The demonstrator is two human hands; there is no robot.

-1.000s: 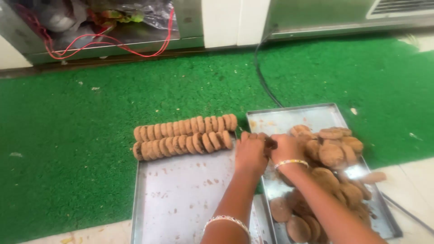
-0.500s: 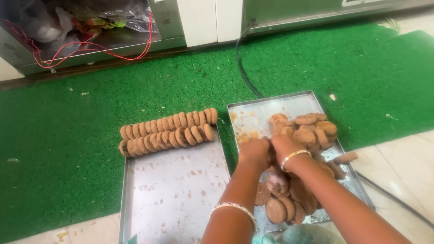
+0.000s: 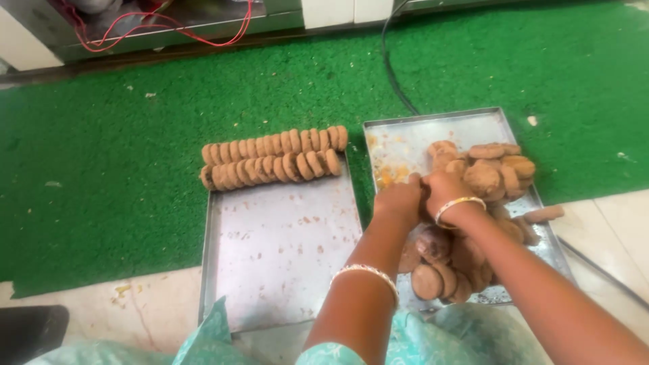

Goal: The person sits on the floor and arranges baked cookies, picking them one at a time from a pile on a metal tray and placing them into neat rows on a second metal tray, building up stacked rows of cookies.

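Observation:
Two flat metal trays lie on the floor. The left tray (image 3: 270, 250) carries two neat rows of round brown biscuits (image 3: 270, 159) standing on edge along its far end. The right tray (image 3: 433, 128) holds a loose heap of the same biscuits (image 3: 490, 169). My left hand (image 3: 399, 201) and my right hand (image 3: 447, 192) are pressed together over the right tray at the heap's left side, fingers curled around a few biscuits between them. A bangle sits on each wrist.
Both trays rest partly on a green turf mat (image 3: 101, 169) and partly on pale tile. One stray biscuit (image 3: 544, 214) lies off the right tray's edge. A black cable (image 3: 392, 74) runs toward the trays. Red wires (image 3: 169, 23) hang under a metal cabinet.
My hands have moved from the right end of the biscuit rows on the left tray over to the heap on the right tray. The view has shifted closer.

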